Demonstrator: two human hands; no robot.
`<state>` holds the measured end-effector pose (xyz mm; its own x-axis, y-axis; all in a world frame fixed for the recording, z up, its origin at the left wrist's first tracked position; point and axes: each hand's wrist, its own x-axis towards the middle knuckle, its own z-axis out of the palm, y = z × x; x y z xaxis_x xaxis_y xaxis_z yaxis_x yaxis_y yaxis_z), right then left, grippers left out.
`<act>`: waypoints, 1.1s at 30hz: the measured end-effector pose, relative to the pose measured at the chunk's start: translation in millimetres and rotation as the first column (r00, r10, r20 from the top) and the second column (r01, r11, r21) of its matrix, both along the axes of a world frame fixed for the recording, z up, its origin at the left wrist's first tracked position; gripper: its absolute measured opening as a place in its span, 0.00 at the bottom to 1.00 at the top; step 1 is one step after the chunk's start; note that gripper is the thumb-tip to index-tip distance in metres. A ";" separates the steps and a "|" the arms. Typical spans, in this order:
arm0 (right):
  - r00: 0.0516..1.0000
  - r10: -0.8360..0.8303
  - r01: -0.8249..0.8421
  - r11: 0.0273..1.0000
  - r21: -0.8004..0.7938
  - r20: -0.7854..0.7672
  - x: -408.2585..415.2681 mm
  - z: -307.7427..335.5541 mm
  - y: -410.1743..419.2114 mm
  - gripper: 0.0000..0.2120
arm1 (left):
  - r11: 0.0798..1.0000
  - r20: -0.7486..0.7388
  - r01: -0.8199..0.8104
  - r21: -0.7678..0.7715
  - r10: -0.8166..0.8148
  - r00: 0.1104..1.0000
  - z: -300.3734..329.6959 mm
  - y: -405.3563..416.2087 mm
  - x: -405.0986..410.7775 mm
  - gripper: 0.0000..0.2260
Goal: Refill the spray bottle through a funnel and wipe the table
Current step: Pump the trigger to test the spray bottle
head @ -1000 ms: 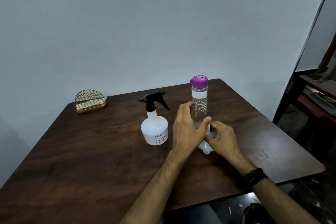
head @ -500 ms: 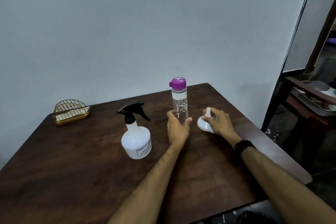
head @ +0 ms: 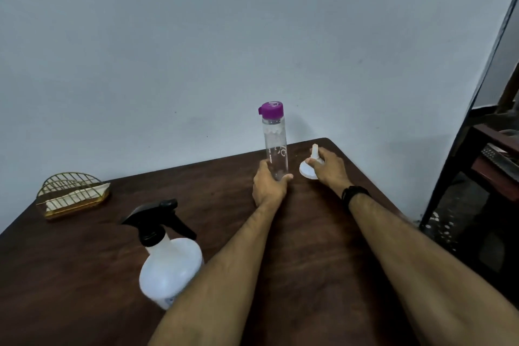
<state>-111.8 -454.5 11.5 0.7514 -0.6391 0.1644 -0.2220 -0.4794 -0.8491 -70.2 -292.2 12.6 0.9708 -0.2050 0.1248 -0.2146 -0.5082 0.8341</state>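
Your white round-bodied plastic spray bottle with the black trigger head (head: 168,258) stands upright on the dark brown wooden worktop (head: 84,275), near you and just to the left of your left forearm, which crosses in front of its lower right side. Further out, your left hand (head: 268,187) grips the base of the tall clear plastic water bottle with the purple flip cap (head: 274,143); its fingers (head: 286,177) wrap the lower part and the bottle stands upright, its cap closed. Just to the right of that, your right hand (head: 328,168) holds the small white plastic funnel (head: 309,167) with fingers curled round its neck; the funnel sits wide mouth down on the worktop, spout pointing up. A black band (head: 354,193) circles your right wrist. At the far left of the worktop, close to the pale wall (head: 196,36), sits a gold wire napkin holder (head: 71,195) with white napkins in it. Dark furniture (head: 491,154) stands off to the right, beyond the worktop's edge.
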 end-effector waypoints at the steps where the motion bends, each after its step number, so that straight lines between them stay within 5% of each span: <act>1: 1.000 -0.012 0.012 1.000 -0.003 -0.001 5.4 0.0 -2.5 0.15 | 1.000 -0.001 -0.006 0.017 0.006 1.000 1.8 -3.4 5.6 0.26; 13: 0.994 -0.068 0.057 0.991 -0.122 -0.091 45.3 -13.1 -28.3 0.21 | 0.986 0.000 -0.104 0.129 0.105 0.994 -6.3 -37.4 52.5 0.33; 20: 0.985 -0.134 0.140 0.989 -0.047 0.109 34.6 -8.2 -20.6 0.29 | 0.987 -0.003 -0.035 0.158 0.036 0.999 -2.2 -14.2 33.6 0.55; 26: 0.953 -0.192 0.234 0.957 -0.170 0.233 9.3 -2.6 -2.3 0.26 | 0.805 0.063 0.124 0.581 -0.196 0.979 -11.6 19.2 -11.8 0.43; 33: 0.977 0.037 0.035 0.943 -0.331 0.208 -40.8 -8.5 50.1 0.22 | 0.692 0.048 0.216 0.688 -0.341 0.939 -18.2 75.2 -80.5 0.37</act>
<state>-152.6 -404.5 3.0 0.6779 -0.5209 0.5188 -0.0570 -0.7408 -0.6693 -150.6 -217.0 -5.6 0.8336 -0.5523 -0.0043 -0.5348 -0.8091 0.2435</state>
